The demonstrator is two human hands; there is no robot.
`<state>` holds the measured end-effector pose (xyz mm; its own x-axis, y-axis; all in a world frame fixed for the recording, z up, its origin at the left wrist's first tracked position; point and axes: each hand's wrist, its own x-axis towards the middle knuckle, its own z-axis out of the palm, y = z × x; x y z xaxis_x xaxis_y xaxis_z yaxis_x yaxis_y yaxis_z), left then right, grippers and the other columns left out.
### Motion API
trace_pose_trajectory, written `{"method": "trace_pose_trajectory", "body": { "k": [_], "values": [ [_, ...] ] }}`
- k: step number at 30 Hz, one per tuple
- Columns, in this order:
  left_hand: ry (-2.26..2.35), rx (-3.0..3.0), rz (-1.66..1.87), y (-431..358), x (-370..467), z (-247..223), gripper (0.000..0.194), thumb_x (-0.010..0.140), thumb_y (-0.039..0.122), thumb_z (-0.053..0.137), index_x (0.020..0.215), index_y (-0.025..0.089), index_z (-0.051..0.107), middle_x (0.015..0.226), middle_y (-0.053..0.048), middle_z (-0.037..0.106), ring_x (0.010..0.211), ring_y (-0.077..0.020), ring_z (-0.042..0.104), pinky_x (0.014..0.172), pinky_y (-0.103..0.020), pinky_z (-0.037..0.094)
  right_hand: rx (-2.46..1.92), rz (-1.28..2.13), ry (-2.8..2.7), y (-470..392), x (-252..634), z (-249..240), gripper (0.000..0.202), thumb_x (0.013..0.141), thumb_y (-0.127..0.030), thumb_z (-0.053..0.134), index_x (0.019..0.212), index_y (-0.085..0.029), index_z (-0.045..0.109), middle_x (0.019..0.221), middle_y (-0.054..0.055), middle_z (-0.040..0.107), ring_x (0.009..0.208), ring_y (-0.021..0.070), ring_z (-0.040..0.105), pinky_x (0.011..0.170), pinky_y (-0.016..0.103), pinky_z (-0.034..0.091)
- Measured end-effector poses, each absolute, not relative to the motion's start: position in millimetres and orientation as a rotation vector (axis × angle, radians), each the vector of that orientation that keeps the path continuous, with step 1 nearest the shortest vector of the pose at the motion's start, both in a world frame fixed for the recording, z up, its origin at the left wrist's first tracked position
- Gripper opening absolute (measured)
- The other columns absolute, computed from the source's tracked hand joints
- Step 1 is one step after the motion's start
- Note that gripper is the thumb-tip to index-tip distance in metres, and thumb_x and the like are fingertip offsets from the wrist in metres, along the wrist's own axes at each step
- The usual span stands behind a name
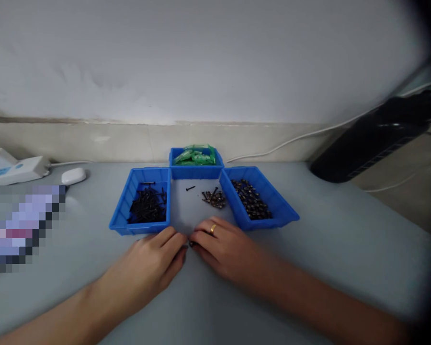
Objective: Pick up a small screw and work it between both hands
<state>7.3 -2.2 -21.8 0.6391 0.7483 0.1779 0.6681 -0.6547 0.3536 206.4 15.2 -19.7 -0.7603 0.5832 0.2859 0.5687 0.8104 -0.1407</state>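
My left hand (161,254) and my right hand (222,247) meet low in front of the blue bins, fingertips almost touching. A small dark metal piece (190,243) shows at the right fingertips; its exact kind is too small to tell. The left fingers are pinched together, and whatever is between them is hidden. Beyond the hands lie a single black screw (190,188) and a small pile of screws with shiny metal parts (214,197). The left blue bin (121,203) has many black screws (148,205) inside. Small brownish metal parts (252,200) fill part of the right blue bin (282,213).
A back blue bin (197,171) contains green plastic packets (196,155). At left are a white power strip (17,170), a white earbud case (73,176) and a blurred-out device (25,225). A black cylindrical object (366,139) stands at right, near a white cable (294,142) along the wall.
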Motion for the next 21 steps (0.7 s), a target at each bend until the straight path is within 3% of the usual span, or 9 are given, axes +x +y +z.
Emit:
{"method": "trace_pose_trajectory", "body": {
  "k": [6,14,21],
  "values": [
    [1.141,2.622,0.393,0.8,8.1,-22.2,0.022,0.094,0.02,0.035,0.091,0.017,0.056,0.084,-0.004,0.053,0.072,-0.0182,0.057,0.066,-0.034,0.05,-0.82,0.261,-2.666,18.7,207.7,-17.9,0.013,0.088,-0.011,0.048,0.091,-0.011,0.061,0.085,0.006,0.062,0.083,0.0169,0.055,0.083,0.031,0.045],
    [1.062,2.633,0.37,1.2,2.5,-17.8,0.023,0.095,0.022,0.035,0.087,0.017,0.056,0.078,-0.002,0.053,0.066,-0.0153,0.056,0.06,-0.028,0.047,-0.735,0.489,-2.594,18.9,209.1,-11.0,0.013,0.088,-0.01,0.049,0.089,-0.012,0.061,0.082,0.004,0.064,0.08,0.0142,0.057,0.081,0.027,0.044],
    [1.074,2.554,0.474,1.6,2.2,-18.3,0.021,0.093,0.021,0.039,0.08,0.017,0.054,0.073,0.0,0.056,0.065,-0.0132,0.057,0.059,-0.024,0.044,-0.921,0.6,-2.601,15.5,213.8,-6.4,0.016,0.086,-0.022,0.055,0.099,-0.015,0.06,0.088,0.005,0.064,0.082,0.0162,0.059,0.076,0.027,0.045]
  ]
}}
